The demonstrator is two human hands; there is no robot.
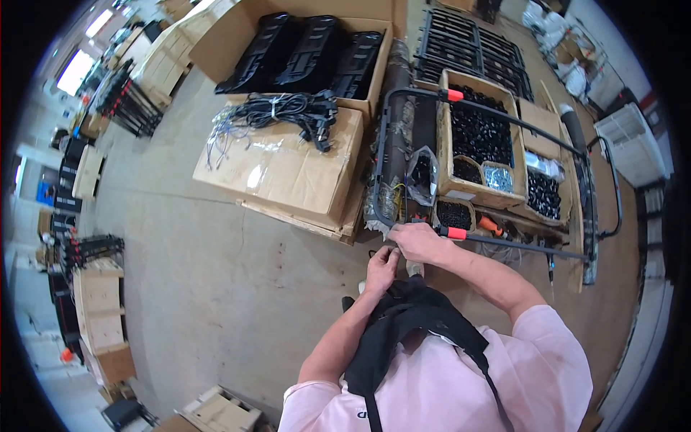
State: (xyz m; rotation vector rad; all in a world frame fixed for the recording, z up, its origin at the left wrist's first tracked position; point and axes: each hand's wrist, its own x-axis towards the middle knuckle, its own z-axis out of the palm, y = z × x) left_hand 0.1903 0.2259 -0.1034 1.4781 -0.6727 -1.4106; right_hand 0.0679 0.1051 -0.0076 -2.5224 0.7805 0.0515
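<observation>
Black tubular frame (pixel 525 247), red-sleeved, extends over an open box (pixel 479 196) of black parts (pixel 479 129) — right hand (pixel 421 243) curled at its near left corner, left hand (pixel 381 271) just beside, both bunched, anything pinched impossible to tell.

Shirt (pixel 446 392): pale pink, with short sleeves (pixel 551 349) to either side of the apron (pixel 425 313). Apron: black fabric, worn over the shirt front. Straps (pixel 497 385): two, black, narrow, extending from the apron across the shirt. Printed mark (pixel 362 415): small, dark, beside the apron's left strap. Left hand (pixel 382 269) and right hand (pixel 419 243), beyond the apron: bare.
</observation>
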